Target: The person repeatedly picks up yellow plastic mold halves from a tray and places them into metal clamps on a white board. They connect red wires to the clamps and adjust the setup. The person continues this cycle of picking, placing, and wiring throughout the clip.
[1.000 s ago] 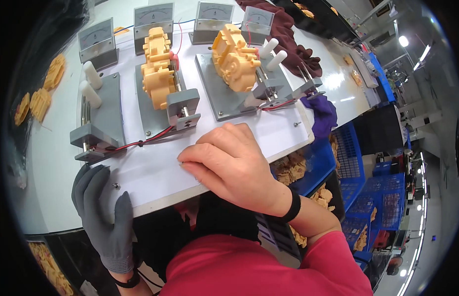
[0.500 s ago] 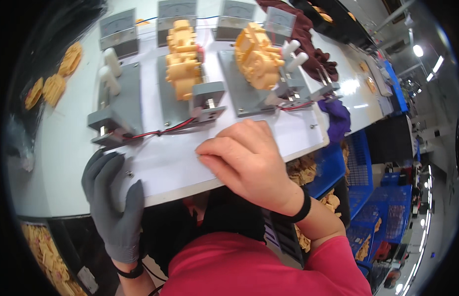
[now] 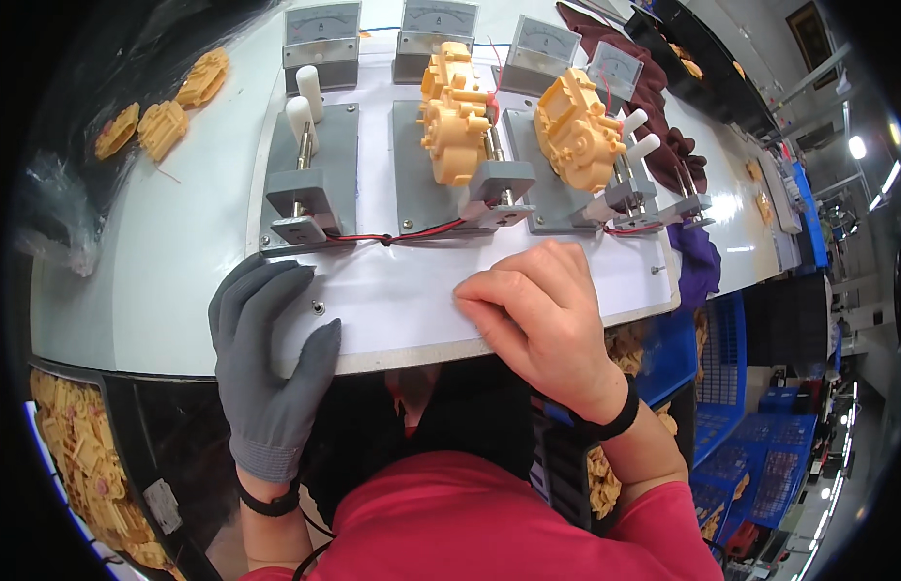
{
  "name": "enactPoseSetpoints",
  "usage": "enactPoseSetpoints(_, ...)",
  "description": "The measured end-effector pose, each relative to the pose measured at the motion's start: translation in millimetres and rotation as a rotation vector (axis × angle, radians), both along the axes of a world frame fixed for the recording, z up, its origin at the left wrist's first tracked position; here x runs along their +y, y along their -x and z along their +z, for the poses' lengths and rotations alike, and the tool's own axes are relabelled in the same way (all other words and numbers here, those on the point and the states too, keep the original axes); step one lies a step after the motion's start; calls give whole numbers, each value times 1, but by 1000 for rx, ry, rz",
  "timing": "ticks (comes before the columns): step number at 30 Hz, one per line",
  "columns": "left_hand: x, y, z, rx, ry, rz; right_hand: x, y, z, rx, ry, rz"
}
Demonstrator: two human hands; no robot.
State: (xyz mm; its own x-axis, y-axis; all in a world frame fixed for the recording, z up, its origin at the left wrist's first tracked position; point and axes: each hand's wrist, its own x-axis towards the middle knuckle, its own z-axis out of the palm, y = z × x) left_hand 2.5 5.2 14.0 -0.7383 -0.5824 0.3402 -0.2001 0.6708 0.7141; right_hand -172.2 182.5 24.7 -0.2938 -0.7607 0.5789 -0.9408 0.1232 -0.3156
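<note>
My left hand [image 3: 266,349], in a grey knit glove, rests at the front left of a white board [image 3: 402,329]. Its fingers are apart and hold nothing; a small metal toggle switch [image 3: 319,308] stands between the fingers and thumb. Over the front middle of the board my bare right hand [image 3: 542,315] is closed, thumb against curled fingers, with nothing showing at the tips. Beyond it, one yellow plastic gear housing [image 3: 455,126] sits on the middle grey fixture [image 3: 412,198], another housing [image 3: 578,136] on the right fixture [image 3: 528,208]. The left fixture [image 3: 339,174] holds no housing, only white pegs and a metal pin.
Several analog meters [image 3: 436,29] line the back. Red and black wires [image 3: 426,232] join the fixtures. Loose yellow housings [image 3: 163,131] lie left beside clear plastic film [image 3: 58,213]. Dark cloth [image 3: 678,150] and purple cloth [image 3: 697,261] lie right. Bins of yellow parts [image 3: 77,436] stand below the table.
The view has shifted, so the fixtures and both hands appear farther right. Both hands keep nearly the same pose and place at the board's front. The housings stay on their fixtures.
</note>
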Motion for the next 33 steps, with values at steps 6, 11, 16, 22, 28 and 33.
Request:
enactPoseSetpoints(6,0,0,-2,17,16,-15,1,-1,-2,-9,13,-5)
enactPoseSetpoints(11,0,-1,1,25,17,-16,2,-5,2,-77,60,-28)
enactPoseSetpoints(16,-2,0,-2,49,37,-29,4,-7,-3,-162,143,-51)
enactPoseSetpoints(22,-1,0,-3,66,30,-30,6,-5,-1,-167,107,-40)
enactPoseSetpoints(28,-1,-3,-1,49,48,-33,1,-9,1,-95,42,-50)
enactPoseSetpoints(33,-3,-6,-3,31,68,-38,0,-11,0,-87,29,-50)
